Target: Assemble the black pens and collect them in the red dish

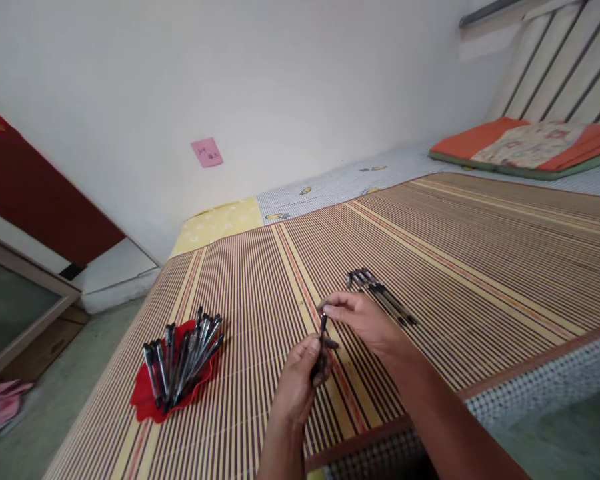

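Observation:
Over the striped mat, my left hand (pixel 300 370) is closed around a dark pen (pixel 323 325), which points upward out of the fist. At the pen's upper end, my right hand (pixel 357 317) pinches with thumb and fingers; the exact contact is small and partly hidden. Just beyond my right hand lie several short dark pieces that look like pen caps (pixel 361 275). Closer to the wrist are several long, thin dark pen parts (pixel 393 303), partly covered by my hand. Off to the left, a red scalloped dish (pixel 143 397) holds many clear-barrelled, black-capped pens (pixel 180 363).
A striped woven mat (pixel 250 293) covers the bed, over checked bedding (pixel 325 187). Folded orange and floral cloth (pixel 510 147) lies at the far right by a slatted headboard (pixel 570 60). A pink note (pixel 207 153) is on the white wall. Pink cloth (pixel 3 403) lies lower left.

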Tool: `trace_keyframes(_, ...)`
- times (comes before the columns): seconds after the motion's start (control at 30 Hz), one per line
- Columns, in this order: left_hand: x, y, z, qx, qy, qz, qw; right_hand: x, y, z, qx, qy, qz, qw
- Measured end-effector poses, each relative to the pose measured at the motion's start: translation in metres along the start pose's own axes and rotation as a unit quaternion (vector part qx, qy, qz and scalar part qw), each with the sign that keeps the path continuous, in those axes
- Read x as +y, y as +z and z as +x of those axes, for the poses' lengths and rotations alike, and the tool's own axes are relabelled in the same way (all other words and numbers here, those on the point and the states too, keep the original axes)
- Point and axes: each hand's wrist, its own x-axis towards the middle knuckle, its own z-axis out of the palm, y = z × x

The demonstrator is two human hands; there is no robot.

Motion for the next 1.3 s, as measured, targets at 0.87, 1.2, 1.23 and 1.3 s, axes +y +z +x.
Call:
trace_keyframes(0.87, -0.008, -0.013, 0.008, 0.161, 0.053, 0.091, 0.981, 0.02, 0.022, 0.008, 0.037, -0.053, -0.172, 0.983)
trace_keyframes(1.2, -0.003, -0.025, 0.01, 0.25, 0.039, -0.042, 0.967, 0.038, -0.005, 0.032, 0.133, 0.017, -0.667, 0.733)
trace_keyframes(1.23, -0.003, -0.025, 0.01, 0.25, 0.037, -0.047, 0.966, 0.037, -0.009, 0.034, 0.126, 0.014, -0.679, 0.724)
trace_keyframes(1.3, -0.004, -0.025, 0.011, 0.247, 0.037, -0.055, 0.967, 0.036, -0.012, 0.036, 0.108, -0.003, -0.694, 0.712)
